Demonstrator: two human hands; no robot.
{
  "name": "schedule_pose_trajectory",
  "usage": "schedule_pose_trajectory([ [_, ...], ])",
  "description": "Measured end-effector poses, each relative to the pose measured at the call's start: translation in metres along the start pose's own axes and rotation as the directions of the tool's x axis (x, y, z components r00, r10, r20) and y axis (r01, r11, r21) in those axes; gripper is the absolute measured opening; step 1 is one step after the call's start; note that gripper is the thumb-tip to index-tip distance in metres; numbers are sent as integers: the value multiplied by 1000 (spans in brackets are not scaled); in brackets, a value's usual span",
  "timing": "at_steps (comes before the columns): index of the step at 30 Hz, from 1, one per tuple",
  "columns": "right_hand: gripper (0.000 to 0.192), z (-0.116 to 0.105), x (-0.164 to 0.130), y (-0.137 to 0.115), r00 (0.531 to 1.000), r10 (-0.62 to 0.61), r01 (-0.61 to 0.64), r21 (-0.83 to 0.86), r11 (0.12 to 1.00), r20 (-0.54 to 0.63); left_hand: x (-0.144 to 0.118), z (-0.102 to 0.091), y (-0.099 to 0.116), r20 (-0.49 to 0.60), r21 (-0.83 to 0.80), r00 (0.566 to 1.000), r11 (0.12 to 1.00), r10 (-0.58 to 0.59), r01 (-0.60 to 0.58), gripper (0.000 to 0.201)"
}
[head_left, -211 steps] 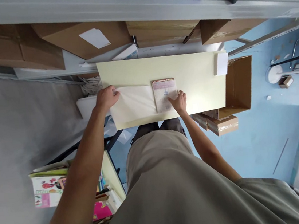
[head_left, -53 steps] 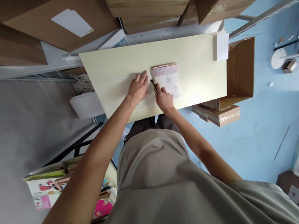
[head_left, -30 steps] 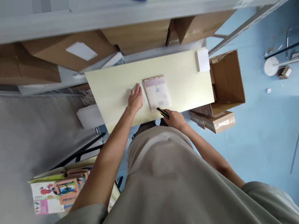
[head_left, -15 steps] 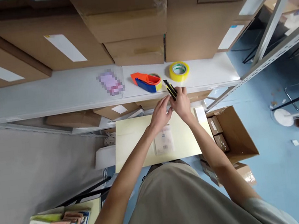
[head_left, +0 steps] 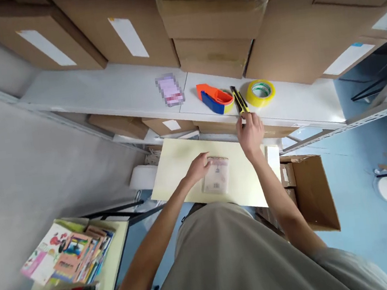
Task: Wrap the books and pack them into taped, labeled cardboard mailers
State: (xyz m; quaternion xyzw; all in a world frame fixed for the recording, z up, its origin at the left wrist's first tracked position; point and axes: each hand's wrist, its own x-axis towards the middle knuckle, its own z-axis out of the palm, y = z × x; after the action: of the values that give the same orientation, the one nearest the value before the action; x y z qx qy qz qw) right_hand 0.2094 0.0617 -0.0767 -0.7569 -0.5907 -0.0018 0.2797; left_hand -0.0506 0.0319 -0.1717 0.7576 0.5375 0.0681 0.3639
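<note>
My right hand is closed round the rear end of a black and yellow utility knife at the front edge of the white shelf. The knife points away from me, between an orange and blue tape dispenser and a roll of yellow tape. Lower down, my left hand is open, fingers stretched to the top left corner of a flat, clear-wrapped packet. That packet lies on the pale yellow tabletop. Whether the fingertips touch it, I cannot tell.
Cardboard boxes line the back of the shelf, and a blurred-out purple item lies left of the dispenser. An open carton stands right of the table. Books are piled on a side table at lower left.
My left hand has come away from the right hand and down to the packet. My right hand still grips the knife, now closer between dispenser and tape roll. The camera view has turned.
</note>
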Motion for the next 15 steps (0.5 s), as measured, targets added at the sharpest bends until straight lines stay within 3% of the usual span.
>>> schedule_pose_trajectory([
  [2, 36, 15, -55, 17, 996, 53, -60, 87, 994, 72, -16, 27, -34, 94, 11, 980, 984, -177, 177, 50],
  [4, 32, 37, -110, 34, 943, 167, -212, 135, 968, 287, -29, 52, -58, 146, 11, 952, 962, -271, 272, 50],
  [5, 30, 50, -134, 41, 875, 234, -314, 127, 941, 425, -33, 64, -66, 159, 7, 942, 955, -295, 298, 50],
  [7, 31, 77, -172, 51, 679, 361, -527, 83, 846, 639, -35, 86, -75, 177, -5, 928, 942, -328, 334, 52],
  [8, 32, 90, -186, 55, 588, 409, -615, 57, 787, 698, -34, 95, -77, 181, -15, 924, 939, -337, 345, 53],
  [10, 32, 114, -203, 60, 480, 465, -713, 21, 701, 744, -26, 111, -78, 188, -43, 920, 933, -344, 358, 51],
  [15, 26, 155, -210, 70, 376, 500, -843, 64, 533, 780, -10, 132, -83, 209, -155, 917, 914, -340, 375, 49],
])
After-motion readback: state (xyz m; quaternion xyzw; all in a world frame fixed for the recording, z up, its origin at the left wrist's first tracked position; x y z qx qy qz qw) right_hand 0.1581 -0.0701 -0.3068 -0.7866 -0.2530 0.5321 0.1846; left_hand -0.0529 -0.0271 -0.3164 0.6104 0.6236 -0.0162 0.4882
